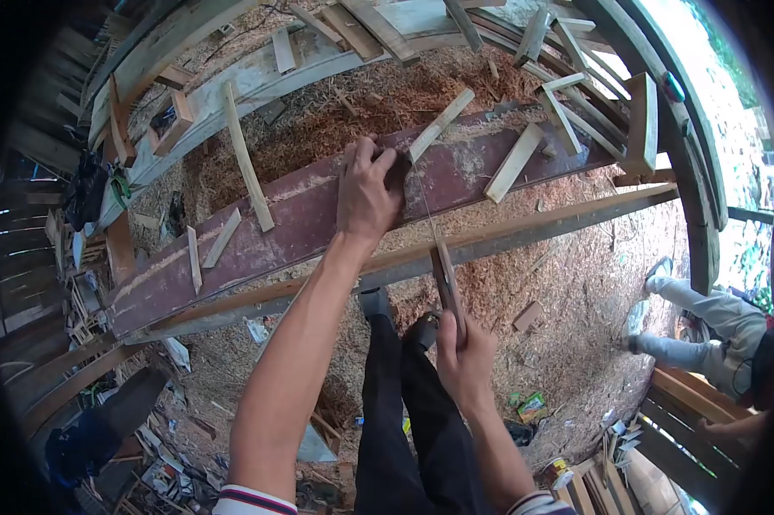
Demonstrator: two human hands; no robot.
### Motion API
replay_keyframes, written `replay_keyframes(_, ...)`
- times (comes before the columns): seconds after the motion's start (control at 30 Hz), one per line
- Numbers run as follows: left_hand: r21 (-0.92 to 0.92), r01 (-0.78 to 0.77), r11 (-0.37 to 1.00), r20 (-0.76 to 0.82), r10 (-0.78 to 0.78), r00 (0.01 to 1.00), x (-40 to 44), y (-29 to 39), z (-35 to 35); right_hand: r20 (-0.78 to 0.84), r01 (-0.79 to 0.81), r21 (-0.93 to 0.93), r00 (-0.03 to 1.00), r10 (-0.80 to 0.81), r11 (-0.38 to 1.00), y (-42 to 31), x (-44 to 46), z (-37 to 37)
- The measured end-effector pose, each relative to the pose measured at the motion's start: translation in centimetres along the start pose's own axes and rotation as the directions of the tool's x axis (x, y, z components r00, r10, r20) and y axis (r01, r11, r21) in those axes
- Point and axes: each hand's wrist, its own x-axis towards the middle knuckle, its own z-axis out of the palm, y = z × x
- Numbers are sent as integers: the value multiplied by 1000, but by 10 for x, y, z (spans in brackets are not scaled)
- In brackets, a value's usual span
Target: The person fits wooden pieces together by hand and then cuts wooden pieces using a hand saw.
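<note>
My left hand (370, 193) rests on the reddish-brown plank (305, 206), its fingers curled down; what lies under them is hidden. Right beside those fingers is the near end of a pale wooden strip (443, 124), which lies slantwise across the plank's far edge. Below the plank my right hand (467, 356) is closed around the wooden handle of a saw (447, 287). The thin saw blade, seen nearly edge-on, runs up over the plank to the strip's end by my left hand. Whether the teeth touch the wood I cannot tell.
More pale offcuts (514, 163) lie on the plank. A long beam (541, 225) runs alongside it, nearer me. Sawdust and shavings (567, 283) cover the ground. Curved timbers (271, 81) with loose wood pieces stand beyond. Another person (730, 330) is at the right.
</note>
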Motion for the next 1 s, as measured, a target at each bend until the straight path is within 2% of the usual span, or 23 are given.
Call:
replay_keyframes(0.03, 8, -15, 1000, 3, 15, 1000, 0, 0, 0, 5, 5, -1, 1000, -5, 1000, 0, 2, 0)
replay_keyframes(0.1, 9, 22, 1000, -29, -22, 999, 1, -1, 4, 0, 13, -121, 1000, -13, 993, 2, 1, -1)
replay_keyframes(0.17, 12, 53, 999, -73, -52, 996, 4, -1, 2, 7, 14, -93, 1000, -13, 996, 6, 7, -6)
replay_keyframes(0.23, 80, -74, 994, 56, 70, 996, 5, -1, -4, 30, 16, -116, 999, -13, 993, 14, 1, -18)
replay_keyframes(0.27, 86, -82, 993, 64, 77, 995, 2, 1, -2, 27, 11, -105, 1000, -8, 994, 13, -4, -19)
replay_keyframes(0.33, 53, -86, 995, -26, 88, 996, -6, 1, 3, 15, -29, -21, 999, 29, 999, 4, -11, -19)
replay_keyframes(0.37, 55, -96, 994, -19, 97, 995, -6, -1, 4, 8, -32, -12, 999, 32, 999, 0, -10, -17)
replay_keyframes(0.43, -65, 3, 998, -32, -5, 999, -5, -2, 8, -1, -5, -104, 1000, 5, 995, -10, -2, -14)
replay_keyframes(0.47, -61, -10, 998, -57, 7, 998, -4, -4, 9, 39, -51, -94, 998, 55, 994, -12, 0, -19)
replay_keyframes(0.57, -62, 32, 998, 17, -31, 999, -4, 8, 0, 51, 9, -59, 999, -5, 998, -1, -2, -34)
replay_keyframes(0.63, -20, -4, 1000, 2, 4, 1000, -7, 8, 2, 92, -3, -81, 996, 10, 997, -1, -8, -35)
replay_keyframes(0.7, 18, -39, 999, -13, 39, 999, -9, 7, 2, 46, -42, -18, 998, 43, 999, -7, -11, -28)
replay_keyframes(0.73, -19, -6, 1000, -14, 6, 1000, -10, 8, 2, 49, -37, -19, 998, 38, 999, -6, -2, -21)
replay_keyframes(0.83, -84, 49, 995, -29, -52, 998, -12, 7, 5, 3, 47, 5, 999, -47, 999, 7, 39, 7)
replay_keyframes(0.9, -111, 67, 992, -37, -72, 997, -9, 6, 6, -11, 150, -88, 988, -151, 985, 13, 52, 18)
replay_keyframes(0.93, -90, 61, 994, -35, -64, 997, -9, 6, 6, 5, 96, 17, 995, -96, 995, 7, 46, 11)
replay_keyframes(1.0, -78, 59, 995, -33, -62, 998, -12, 9, 7, -15, 104, 3, 994, -104, 995, 19, 9, 1)
